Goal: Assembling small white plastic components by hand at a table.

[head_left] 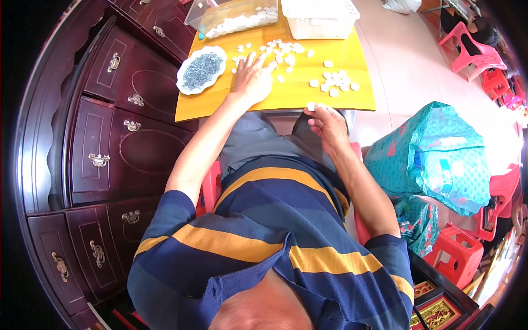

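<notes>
My left hand (254,81) lies over the yellow table with its fingers stretched out and spread. Its fingertips reach the near side of a loose scatter of small white pieces (283,55). Between thumb and fingers, my right hand (330,125) pinches one small white piece (311,106) at the table's near edge. A second group of small white rounded pieces (333,81) lies on the right part of the table. To the left of my left hand sits a white scalloped dish (181,81) full of tiny dark grey parts (201,70), too small to name.
At the table's far side stand a clear plastic box (220,14) with many white pieces and a white basket (322,28). Dark wooden drawers (115,126) rise close on the left. A large teal bag (434,159) and red stools (455,253) stand to the right.
</notes>
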A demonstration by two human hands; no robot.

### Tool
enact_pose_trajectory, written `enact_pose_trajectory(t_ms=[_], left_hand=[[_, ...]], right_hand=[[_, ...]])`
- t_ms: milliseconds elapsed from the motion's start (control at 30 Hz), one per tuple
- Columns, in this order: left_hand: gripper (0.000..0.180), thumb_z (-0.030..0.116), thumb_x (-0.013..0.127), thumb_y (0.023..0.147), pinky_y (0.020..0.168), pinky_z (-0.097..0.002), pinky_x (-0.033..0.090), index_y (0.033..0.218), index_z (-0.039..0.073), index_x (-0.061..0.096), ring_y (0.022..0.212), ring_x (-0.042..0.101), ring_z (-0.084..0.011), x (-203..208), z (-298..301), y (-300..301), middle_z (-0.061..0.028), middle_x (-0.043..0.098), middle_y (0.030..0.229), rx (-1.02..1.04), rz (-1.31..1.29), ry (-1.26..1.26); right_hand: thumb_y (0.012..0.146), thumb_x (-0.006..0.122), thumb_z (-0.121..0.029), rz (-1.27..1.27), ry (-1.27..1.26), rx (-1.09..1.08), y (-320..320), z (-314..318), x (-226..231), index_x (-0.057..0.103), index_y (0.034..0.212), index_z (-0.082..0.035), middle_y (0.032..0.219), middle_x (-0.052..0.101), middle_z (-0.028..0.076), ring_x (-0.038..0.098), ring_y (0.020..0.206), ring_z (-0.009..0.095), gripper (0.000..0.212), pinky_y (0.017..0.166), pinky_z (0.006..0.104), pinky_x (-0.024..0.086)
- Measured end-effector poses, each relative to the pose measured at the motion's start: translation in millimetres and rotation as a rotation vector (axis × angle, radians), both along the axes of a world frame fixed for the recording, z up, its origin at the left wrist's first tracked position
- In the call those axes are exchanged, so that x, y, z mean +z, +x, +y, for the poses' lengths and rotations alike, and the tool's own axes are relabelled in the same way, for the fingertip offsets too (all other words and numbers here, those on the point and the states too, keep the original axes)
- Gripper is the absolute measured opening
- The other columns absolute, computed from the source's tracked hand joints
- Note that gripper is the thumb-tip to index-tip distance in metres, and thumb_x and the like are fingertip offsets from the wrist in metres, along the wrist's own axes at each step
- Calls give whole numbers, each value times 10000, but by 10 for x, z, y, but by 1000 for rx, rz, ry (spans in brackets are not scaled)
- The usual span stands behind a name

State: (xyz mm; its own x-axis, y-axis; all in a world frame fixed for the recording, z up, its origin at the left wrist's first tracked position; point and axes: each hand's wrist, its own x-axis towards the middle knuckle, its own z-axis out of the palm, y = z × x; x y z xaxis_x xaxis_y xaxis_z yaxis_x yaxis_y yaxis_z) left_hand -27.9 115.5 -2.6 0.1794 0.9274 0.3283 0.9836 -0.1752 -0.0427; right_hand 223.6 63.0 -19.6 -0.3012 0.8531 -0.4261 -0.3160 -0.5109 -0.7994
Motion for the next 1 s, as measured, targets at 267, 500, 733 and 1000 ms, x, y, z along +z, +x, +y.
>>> enact_pose_trajectory(t_ms=[267, 500, 733, 1000], left_hand=[[440, 189, 548, 870, 1114, -600, 297, 1287, 77, 628, 1341, 406, -436, -42, -355, 106, -213, 529, 1388, 6, 31, 64], [445, 205, 566, 876, 1113, -594, 298, 1294, 63, 620, 1359, 383, -436, -63, -510, 148, -203, 506, 1416, 13, 25, 71], [519, 374, 621, 888, 1126, -610, 234, 1259, 11, 608, 1401, 322, -419, -33, -746, 133, -218, 459, 1436, -61, -69, 83], [494, 369, 729, 823, 1112, -559, 300, 1201, 65, 639, 1333, 411, -342, -130, -963, 103, -167, 531, 1306, -149, -111, 194]], right_hand=[[992, 595, -245, -12, 36, 10, -11, -7, -18, 688, 1066, -71, 958, 732, 18, 583, 691, 44, 212, 639, 190, 445], [998, 590, -241, -31, 75, 18, -20, -10, -39, 695, 1050, -61, 939, 733, 22, 586, 691, 48, 215, 643, 198, 449], [983, 615, -226, -166, 242, 38, 16, 74, -54, 695, 1046, -51, 949, 735, 34, 588, 681, 51, 203, 640, 202, 458], [923, 621, -256, -942, 1004, 120, 138, 318, 161, 714, 929, -35, 715, 672, 195, 690, 692, 354, 240, 646, 421, 538]])
